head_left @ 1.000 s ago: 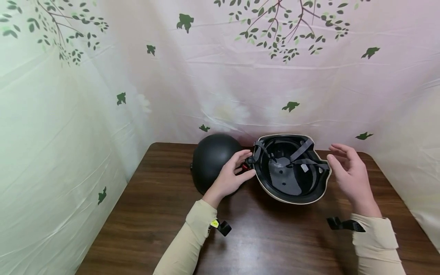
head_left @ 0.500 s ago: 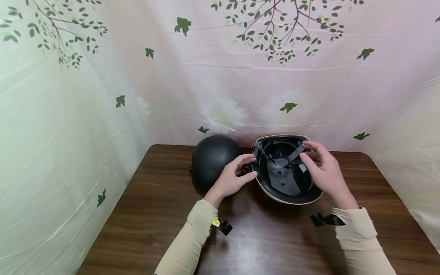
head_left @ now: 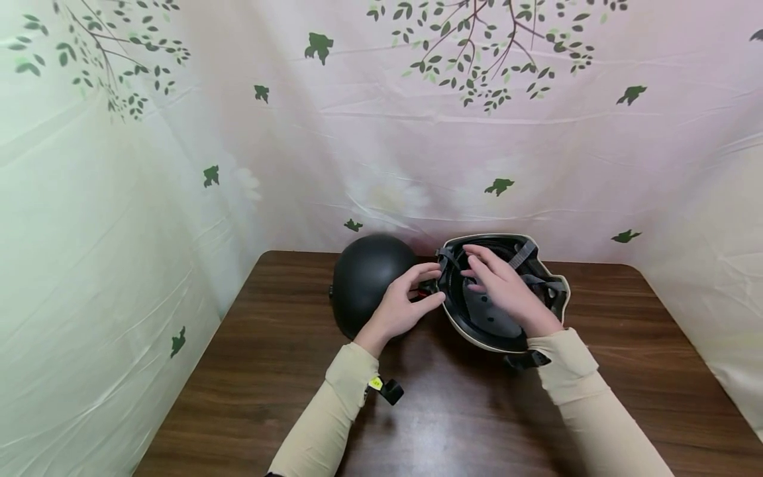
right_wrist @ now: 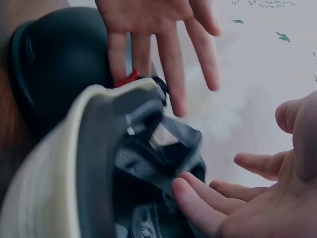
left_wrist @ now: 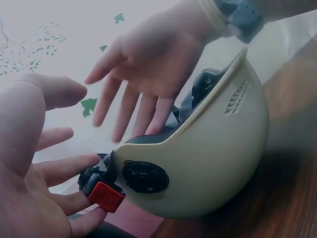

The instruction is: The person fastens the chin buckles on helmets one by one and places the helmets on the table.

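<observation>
A cream helmet (left_wrist: pixel 218 153) lies upside down on the table, its black lining (head_left: pixel 467 324) and grey straps (head_left: pixel 524 254) facing up. On its left side are a round black knob (left_wrist: pixel 146 177) and a strap with a red buckle (left_wrist: pixel 107 197). My left hand (head_left: pixel 402 308) is beside that side, its loosely extended fingers touching the buckle and strap, thumb apart from them. Over the helmet's opening hovers my right hand (head_left: pixel 507 291), fingers extended and holding nothing; it hides part of the lining. A black helmet (head_left: pixel 369 278) sits dome up, just left of the cream one.
The dark brown wooden table (head_left: pixel 256 384) extends in front of and to both sides of the helmets. Behind it hangs a pale cloth (head_left: pixel 417 165) printed with leaves and birds, close to the table's back edge.
My right hand has moved left, from beside the cream helmet's right edge to over its opening. The left hand has stayed at the buckle, and both helmets have kept their places.
</observation>
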Motion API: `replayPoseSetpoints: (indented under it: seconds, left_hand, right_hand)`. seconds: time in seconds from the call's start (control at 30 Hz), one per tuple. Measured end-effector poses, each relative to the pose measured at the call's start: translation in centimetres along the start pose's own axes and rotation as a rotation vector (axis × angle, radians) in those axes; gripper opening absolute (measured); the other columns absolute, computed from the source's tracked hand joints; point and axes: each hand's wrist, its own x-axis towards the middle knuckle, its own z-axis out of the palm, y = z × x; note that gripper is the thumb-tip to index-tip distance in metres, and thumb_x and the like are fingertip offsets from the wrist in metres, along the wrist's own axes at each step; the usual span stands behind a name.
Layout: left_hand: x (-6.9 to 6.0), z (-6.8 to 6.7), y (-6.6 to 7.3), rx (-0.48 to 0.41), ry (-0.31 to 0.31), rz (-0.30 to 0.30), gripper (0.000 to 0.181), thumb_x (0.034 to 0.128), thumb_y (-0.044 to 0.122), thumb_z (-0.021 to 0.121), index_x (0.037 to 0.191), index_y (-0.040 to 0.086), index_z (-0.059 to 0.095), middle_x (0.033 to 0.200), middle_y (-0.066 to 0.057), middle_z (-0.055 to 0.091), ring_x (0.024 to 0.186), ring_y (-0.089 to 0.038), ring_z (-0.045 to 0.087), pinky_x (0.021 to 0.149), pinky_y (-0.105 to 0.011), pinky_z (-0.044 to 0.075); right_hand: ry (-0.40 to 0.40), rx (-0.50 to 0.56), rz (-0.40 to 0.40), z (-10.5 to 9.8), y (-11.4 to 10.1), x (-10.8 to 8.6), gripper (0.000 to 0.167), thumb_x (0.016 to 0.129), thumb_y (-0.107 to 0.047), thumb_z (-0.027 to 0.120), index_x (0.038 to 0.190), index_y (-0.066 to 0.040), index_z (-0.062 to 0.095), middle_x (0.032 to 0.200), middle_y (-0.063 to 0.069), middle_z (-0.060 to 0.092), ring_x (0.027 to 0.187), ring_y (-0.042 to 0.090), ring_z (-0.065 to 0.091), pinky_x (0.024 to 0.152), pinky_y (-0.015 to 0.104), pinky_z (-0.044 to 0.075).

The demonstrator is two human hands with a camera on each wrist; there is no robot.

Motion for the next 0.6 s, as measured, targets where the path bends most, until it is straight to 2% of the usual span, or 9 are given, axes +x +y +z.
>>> replayPoseSetpoints:
  seconds: [0.17, 0.37, 0.5, 0.6]
  left_hand:
    - [0.0, 0.0, -0.2, -0.012, 0.007, 0.014, 0.057, 0.1051, 0.025, 0.072, 0.158, 0.013, 0.055, 0.155, -0.009, 0.066, 0.147, -0.026, 0.060, 0.120, -0.059, 0.049]
    - [0.0, 0.0, -0.2, -0.028, 0.026, 0.023, 0.056, 0.1055, 0.022, 0.072, 0.158, 0.010, 0.054, 0.154, -0.013, 0.066, 0.147, -0.028, 0.060, 0.121, -0.059, 0.049]
    - [0.0, -0.1, -0.3, -0.040, 0.051, 0.022, 0.055, 0.1050, 0.020, 0.072, 0.156, 0.009, 0.055, 0.153, -0.014, 0.067, 0.146, -0.029, 0.061, 0.120, -0.058, 0.050]
    - [0.0, -0.2, -0.3, -0.048, 0.068, 0.016, 0.054, 0.1046, 0.019, 0.073, 0.155, 0.011, 0.057, 0.152, -0.011, 0.068, 0.146, -0.028, 0.062, 0.119, -0.057, 0.051]
  right_hand:
    - [-0.063, 0.118, 0.014, 1.0, 0.3, 1.1, 0.062, 0.121, -0.037, 0.034, 0.173, -0.007, 0.019, 0.179, 0.027, 0.019, 0.158, 0.056, 0.037, 0.125, 0.070, 0.036]
    - [-0.015, 0.150, 0.013, 1.5, 1.0, 1.5, 0.059, 0.120, -0.031, 0.039, 0.169, -0.002, 0.024, 0.174, 0.032, 0.029, 0.161, 0.052, 0.036, 0.125, 0.067, 0.037]
    - [0.045, 0.123, 0.016, 1.6, 0.9, 1.6, 0.057, 0.119, -0.027, 0.045, 0.167, 0.000, 0.031, 0.169, 0.033, 0.039, 0.159, 0.047, 0.042, 0.123, 0.058, 0.043]
    - [0.088, 0.103, 0.018, 1.5, 0.6, 1.4, 0.056, 0.117, -0.022, 0.051, 0.166, 0.000, 0.035, 0.168, 0.030, 0.044, 0.157, 0.043, 0.046, 0.120, 0.039, 0.051]
